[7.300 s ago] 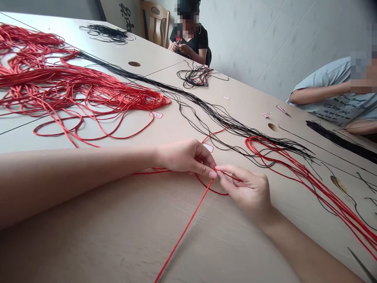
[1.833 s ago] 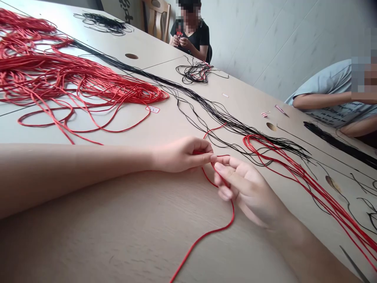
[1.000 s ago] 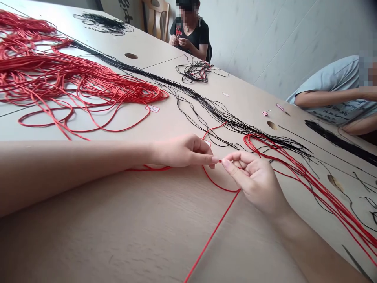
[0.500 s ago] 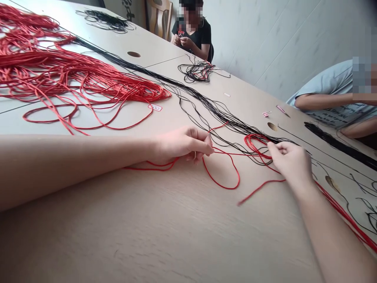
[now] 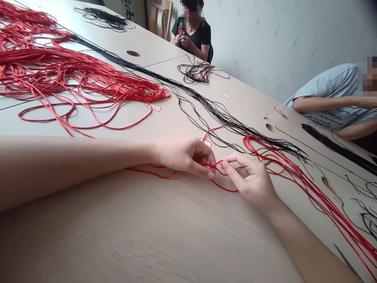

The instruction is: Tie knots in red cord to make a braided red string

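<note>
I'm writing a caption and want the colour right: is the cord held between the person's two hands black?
No, the cord pinched by the left hand and the right hand is red.

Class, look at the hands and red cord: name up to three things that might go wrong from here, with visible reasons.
The left hand holds the red cord at its braided-looking part; if that grip eased, the braiding might loosen.
The red bundle crosses some black cords, so strands might tangle.
A dark pointed tip lies near the right forearm, which might brush it.
</note>
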Action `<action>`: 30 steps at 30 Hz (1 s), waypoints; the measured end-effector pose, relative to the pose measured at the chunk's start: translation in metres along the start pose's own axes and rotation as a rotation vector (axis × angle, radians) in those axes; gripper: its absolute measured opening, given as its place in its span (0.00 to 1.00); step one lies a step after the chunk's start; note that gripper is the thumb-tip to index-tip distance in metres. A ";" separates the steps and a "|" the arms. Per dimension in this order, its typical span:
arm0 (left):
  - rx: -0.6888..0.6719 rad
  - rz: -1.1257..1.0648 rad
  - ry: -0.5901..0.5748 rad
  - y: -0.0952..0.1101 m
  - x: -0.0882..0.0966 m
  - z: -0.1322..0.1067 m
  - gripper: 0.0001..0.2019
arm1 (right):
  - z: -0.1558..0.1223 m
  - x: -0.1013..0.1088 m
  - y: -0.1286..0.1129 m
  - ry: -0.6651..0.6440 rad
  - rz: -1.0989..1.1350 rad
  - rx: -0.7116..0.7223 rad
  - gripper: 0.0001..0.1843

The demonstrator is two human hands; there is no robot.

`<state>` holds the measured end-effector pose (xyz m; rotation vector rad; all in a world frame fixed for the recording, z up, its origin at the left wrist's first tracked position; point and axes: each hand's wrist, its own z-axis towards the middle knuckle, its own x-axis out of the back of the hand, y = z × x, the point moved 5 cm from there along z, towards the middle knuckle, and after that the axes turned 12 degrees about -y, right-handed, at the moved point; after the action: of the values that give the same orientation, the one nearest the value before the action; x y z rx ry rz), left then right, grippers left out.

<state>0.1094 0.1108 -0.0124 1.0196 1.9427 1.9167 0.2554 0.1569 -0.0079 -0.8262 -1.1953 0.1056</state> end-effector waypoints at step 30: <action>-0.088 0.091 0.146 0.005 -0.001 -0.001 0.07 | 0.005 0.009 -0.001 -0.014 0.290 -0.087 0.07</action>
<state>0.1105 0.1090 -0.0081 0.9849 1.8973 2.1612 0.2542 0.1629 0.0000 -1.0738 -1.0932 0.2978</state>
